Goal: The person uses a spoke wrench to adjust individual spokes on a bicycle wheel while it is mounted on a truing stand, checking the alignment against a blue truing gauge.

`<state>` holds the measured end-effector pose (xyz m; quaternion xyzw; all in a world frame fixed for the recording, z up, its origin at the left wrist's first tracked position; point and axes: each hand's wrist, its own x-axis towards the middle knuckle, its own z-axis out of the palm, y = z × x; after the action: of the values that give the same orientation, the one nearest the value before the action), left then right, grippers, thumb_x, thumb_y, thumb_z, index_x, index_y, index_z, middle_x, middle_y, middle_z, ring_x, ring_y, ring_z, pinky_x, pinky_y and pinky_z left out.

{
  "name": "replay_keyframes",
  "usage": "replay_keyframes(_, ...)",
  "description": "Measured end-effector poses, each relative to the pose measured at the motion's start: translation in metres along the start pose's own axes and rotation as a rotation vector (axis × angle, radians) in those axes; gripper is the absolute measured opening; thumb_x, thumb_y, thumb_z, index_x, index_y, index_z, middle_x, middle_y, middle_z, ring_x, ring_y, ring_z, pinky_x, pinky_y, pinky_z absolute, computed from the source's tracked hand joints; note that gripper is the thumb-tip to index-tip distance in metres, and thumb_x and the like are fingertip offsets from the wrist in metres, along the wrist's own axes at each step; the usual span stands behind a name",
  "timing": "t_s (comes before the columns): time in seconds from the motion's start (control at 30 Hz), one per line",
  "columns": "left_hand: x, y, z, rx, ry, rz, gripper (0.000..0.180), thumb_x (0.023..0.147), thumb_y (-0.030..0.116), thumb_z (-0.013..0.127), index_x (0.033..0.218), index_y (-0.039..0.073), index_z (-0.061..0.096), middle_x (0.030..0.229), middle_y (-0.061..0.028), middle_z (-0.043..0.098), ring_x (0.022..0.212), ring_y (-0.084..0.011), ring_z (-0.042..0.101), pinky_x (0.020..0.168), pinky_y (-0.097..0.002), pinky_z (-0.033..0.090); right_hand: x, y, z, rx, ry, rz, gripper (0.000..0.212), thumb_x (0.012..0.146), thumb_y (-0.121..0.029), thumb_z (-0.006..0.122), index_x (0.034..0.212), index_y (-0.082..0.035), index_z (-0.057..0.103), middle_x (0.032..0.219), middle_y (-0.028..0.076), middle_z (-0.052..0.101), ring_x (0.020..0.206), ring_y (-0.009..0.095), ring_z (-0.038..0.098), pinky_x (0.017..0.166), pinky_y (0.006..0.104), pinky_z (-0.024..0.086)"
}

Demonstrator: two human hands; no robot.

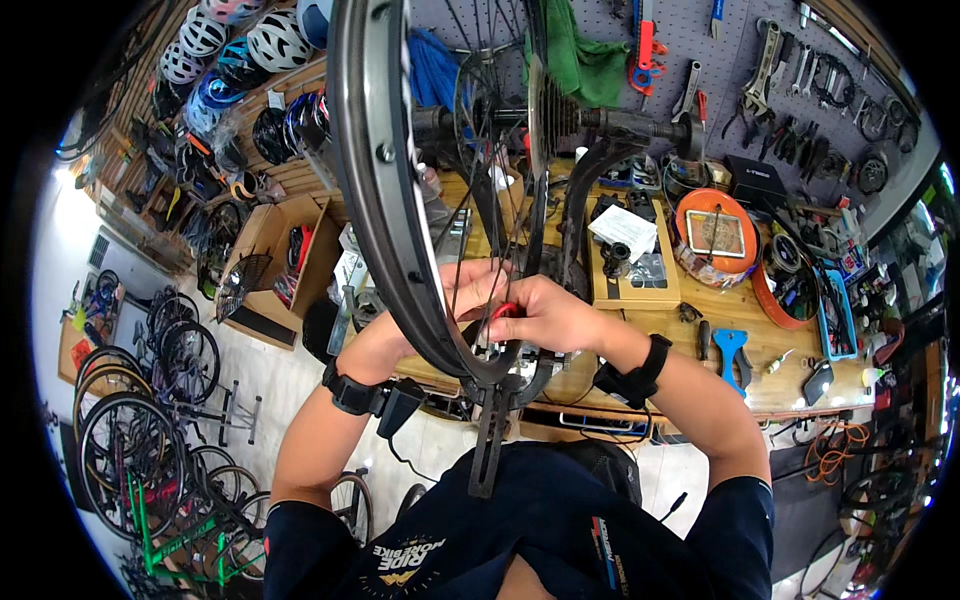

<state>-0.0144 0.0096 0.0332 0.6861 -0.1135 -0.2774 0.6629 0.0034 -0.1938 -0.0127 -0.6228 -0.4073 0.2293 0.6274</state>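
Note:
A bicycle wheel point(372, 170) with a dark rim stands upright in front of me, mounted in a black truing stand point(590, 180). In my right hand point(560, 318), closed at the rim's lower part, is a small red spoke wrench point(506, 311), pinched between thumb and fingers. My left hand point(475, 287) reaches in among the spokes from the other side, its fingers bent together at a spoke beside the right hand. The rim hides part of that hand. Higher up, the cassette point(548, 118) sits on the hub, level with the stand's upper arms.
On the wooden bench lie a yellow cardboard box point(640, 285), an orange round tray point(715, 215), a blue-handled tool point(732, 355) and a screwdriver point(704, 340). Wrenches hang on the pegboard point(600, 30) behind. Helmets point(280, 42) and parked bicycles point(130, 450) are at the left.

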Motion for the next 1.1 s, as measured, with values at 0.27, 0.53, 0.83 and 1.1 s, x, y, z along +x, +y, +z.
replay_keyframes(0.27, 0.008, -0.009, 0.011, 0.001, 0.117, -0.005, 0.049, 0.101, 0.032, 0.056, 0.137, 0.001, 0.048, 0.122, -0.0069, 0.061, 0.111, -0.0148, 0.059, 0.099, -0.0301, 0.046, -0.015, -0.036, 0.003, -0.303, 0.432, 0.327, 0.029, 0.089, -0.024, 0.07, 0.09, 0.004, 0.065, 0.07, 0.005, 0.064, 0.058, 0.011, 0.058, 0.053, 0.0274, 0.045)
replay_keyframes(0.53, 0.017, -0.017, 0.003, 0.024, 0.054, 0.097, 0.044, 0.099, 0.032, 0.058, 0.126, -0.002, 0.053, 0.114, -0.0117, 0.064, 0.11, -0.0204, 0.062, 0.097, -0.0307, 0.047, -0.095, 0.003, -0.079, -0.416, 0.879, 0.264, 0.038, 0.086, -0.028, 0.072, 0.088, 0.008, 0.061, 0.068, 0.008, 0.063, 0.051, 0.014, 0.06, 0.048, 0.0299, 0.048)
replay_keyframes(0.83, 0.022, -0.015, -0.001, 0.004, -0.004, 0.065, 0.047, 0.098, 0.028, 0.059, 0.134, 0.0, 0.047, 0.125, -0.0122, 0.059, 0.12, -0.0226, 0.057, 0.104, -0.0337, 0.044, -0.269, 0.239, -0.074, -0.518, 0.878, 0.887, 0.031, 0.08, -0.013, 0.069, 0.104, 0.003, 0.058, 0.09, 0.022, 0.069, 0.09, 0.037, 0.067, 0.078, 0.0438, 0.054)
replay_keyframes(1.1, 0.019, -0.009, -0.001, 0.059, 0.035, 0.025, 0.052, 0.099, 0.025, 0.057, 0.14, -0.001, 0.041, 0.134, -0.0158, 0.054, 0.128, -0.0257, 0.052, 0.106, -0.0349, 0.042, -0.27, 0.259, -0.066, -0.911, 0.989, 0.852, 0.028, 0.087, -0.022, 0.069, 0.106, -0.005, 0.058, 0.11, 0.02, 0.055, 0.096, 0.041, 0.061, 0.079, 0.0486, 0.051)
